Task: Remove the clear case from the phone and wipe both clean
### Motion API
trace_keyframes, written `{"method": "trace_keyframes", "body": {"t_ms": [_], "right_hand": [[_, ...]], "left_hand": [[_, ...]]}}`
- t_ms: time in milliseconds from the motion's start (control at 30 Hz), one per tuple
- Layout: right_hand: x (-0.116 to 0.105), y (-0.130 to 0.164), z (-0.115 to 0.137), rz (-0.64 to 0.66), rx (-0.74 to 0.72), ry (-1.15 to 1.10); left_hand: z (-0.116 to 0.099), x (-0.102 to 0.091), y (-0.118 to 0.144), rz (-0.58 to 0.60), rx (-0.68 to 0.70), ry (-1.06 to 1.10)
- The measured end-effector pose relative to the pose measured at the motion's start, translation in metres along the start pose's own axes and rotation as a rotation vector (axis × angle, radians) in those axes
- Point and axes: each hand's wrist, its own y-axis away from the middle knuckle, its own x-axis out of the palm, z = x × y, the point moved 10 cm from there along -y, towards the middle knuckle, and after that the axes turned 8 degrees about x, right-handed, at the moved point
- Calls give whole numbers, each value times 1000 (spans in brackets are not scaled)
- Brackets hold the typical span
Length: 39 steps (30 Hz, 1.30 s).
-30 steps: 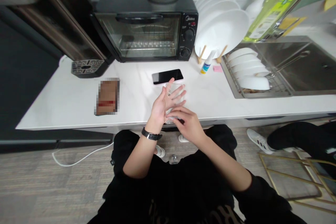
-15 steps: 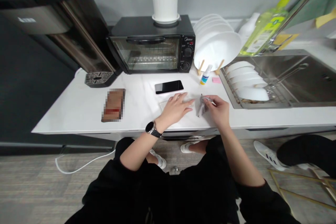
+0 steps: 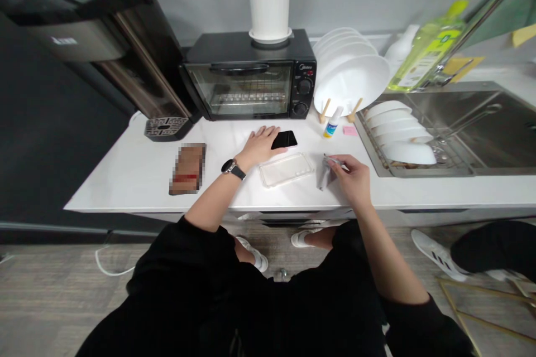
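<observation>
On the white counter (image 3: 234,170) a black-screened smartphone (image 3: 285,139) lies flat, its left half covered by my left hand (image 3: 260,146). The fingers of that hand reach over the far edge and the thumb lies along the near edge. Between my hands rests a clear phone case (image 3: 287,170), lying flat with nobody touching it. My right hand (image 3: 350,174) pinches a crumpled grey cloth (image 3: 324,172) between thumb and fingers, low at the counter. A small spray bottle (image 3: 331,124) with a blue and yellow label stands beyond that hand, beside a pink sticky pad (image 3: 350,131).
A toaster oven (image 3: 251,89) stands behind, with a white cup-shaped container on top. White plates (image 3: 352,81) stand in a wooden rack. At right is a sink (image 3: 481,139) with bowls. A drink machine (image 3: 167,128) and a pixelated brown object (image 3: 188,168) are at left.
My left hand has left the clear phone case and moved up and left onto the smartphone. My right hand still pinches the cloth. The view has shifted slightly.
</observation>
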Motion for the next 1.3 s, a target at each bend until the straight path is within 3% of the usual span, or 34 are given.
{"method": "trace_keyframes", "body": {"t_ms": [200, 333, 400, 500, 533, 600, 733, 833, 933, 1100, 1300], "right_hand": [[-1, 2, 4, -36, -18, 19], [-4, 3, 7, -63, -17, 7], [-7, 5, 8, -73, -16, -17], [-12, 6, 8, -123, -21, -56], [-12, 6, 9, -140, -27, -62], [-7, 3, 17, -146, -53, -65], [22, -17, 59, -102, -216, -39], [56, -40, 101, -36, -420, 11], [96, -62, 128, 79, -586, 93], [146, -79, 127, 218, -650, 184], [178, -42, 119, 473, -730, 204]], "left_hand": [[-9, 2, 1, -169, 177, -4], [-6, -10, 2, -246, 193, 124], [-5, -26, 5, -357, 191, 365], [4, -40, 10, -514, 100, 1015], [6, -35, 11, -525, 24, 1278], [-7, -18, 9, -386, -77, 1700], [-29, -1, 8, -215, -185, 2046], [-31, 6, 7, -196, -260, 2120], [-28, 11, 3, -234, -327, 2124], [-28, 32, -1, -209, -470, 2145], [-15, 31, -7, -301, -426, 2222]]}}
